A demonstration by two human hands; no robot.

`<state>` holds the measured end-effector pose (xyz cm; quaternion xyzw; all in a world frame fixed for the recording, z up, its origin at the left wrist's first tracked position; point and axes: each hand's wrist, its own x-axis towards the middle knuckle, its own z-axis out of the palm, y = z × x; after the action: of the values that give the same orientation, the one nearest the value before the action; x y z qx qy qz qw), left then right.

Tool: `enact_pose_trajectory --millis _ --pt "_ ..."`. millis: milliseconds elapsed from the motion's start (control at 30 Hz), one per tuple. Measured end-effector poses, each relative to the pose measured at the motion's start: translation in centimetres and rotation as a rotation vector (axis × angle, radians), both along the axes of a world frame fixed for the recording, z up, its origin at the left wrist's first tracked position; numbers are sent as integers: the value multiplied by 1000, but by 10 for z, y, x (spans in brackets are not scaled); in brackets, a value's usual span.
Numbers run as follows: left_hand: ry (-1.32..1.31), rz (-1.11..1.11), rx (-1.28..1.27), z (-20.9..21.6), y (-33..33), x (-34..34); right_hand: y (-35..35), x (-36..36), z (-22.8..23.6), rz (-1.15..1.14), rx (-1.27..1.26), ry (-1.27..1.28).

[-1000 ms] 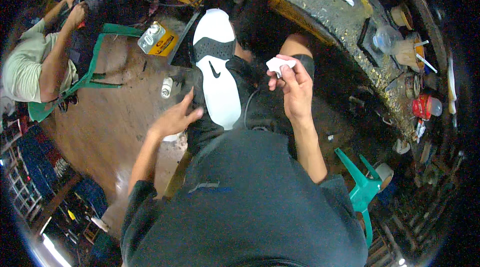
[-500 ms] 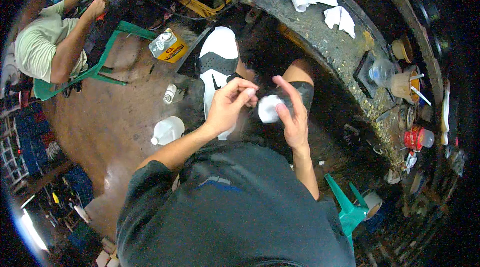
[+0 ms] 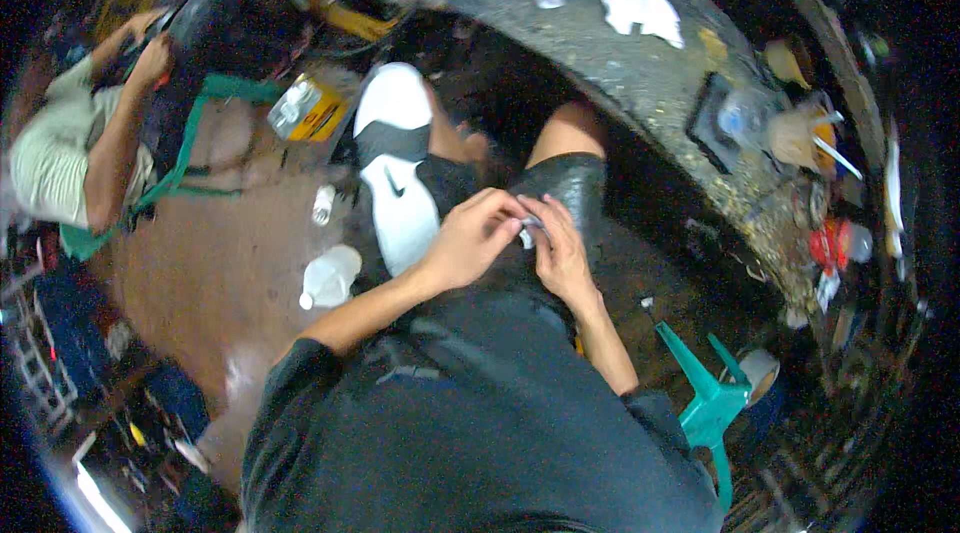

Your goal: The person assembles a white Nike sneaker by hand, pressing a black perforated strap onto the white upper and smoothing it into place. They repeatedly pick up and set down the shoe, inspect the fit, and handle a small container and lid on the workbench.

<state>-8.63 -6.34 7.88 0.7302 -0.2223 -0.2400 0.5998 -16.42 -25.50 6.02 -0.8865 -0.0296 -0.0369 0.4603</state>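
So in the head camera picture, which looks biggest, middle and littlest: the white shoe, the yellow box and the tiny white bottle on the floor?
1. white shoe, nearer the camera
2. yellow box
3. tiny white bottle

Shoe (image 3: 398, 183): smooth white and black upper, looks like leather, slightly glossy.
Bottle (image 3: 328, 278), left of the shoe: translucent plastic, matt.
Floor (image 3: 215, 263), under the shoe: reddish-brown, worn, dull.
Bench (image 3: 640, 83), right of the shoe: rough grey surface, stained; crumpled white cloths (image 3: 640, 8) are laid on it.
Stool (image 3: 712, 403): teal plastic, smooth.
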Motion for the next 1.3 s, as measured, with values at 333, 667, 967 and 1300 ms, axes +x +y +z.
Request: enact_pose_trajectory --millis 333,667,967,1300 --pt "984 55 -1161 53 -18 92 -64 112 117 -418 62 -330" --pt "463 282 -821 86 -79 89 51 93 114 -15 280 -391" --pt "389 195 -619 65 -34 89 -178 73 202 -727 -469 -278" --pt "369 211 -518 62 -19 66 -236 141 186 -237 -876 243"
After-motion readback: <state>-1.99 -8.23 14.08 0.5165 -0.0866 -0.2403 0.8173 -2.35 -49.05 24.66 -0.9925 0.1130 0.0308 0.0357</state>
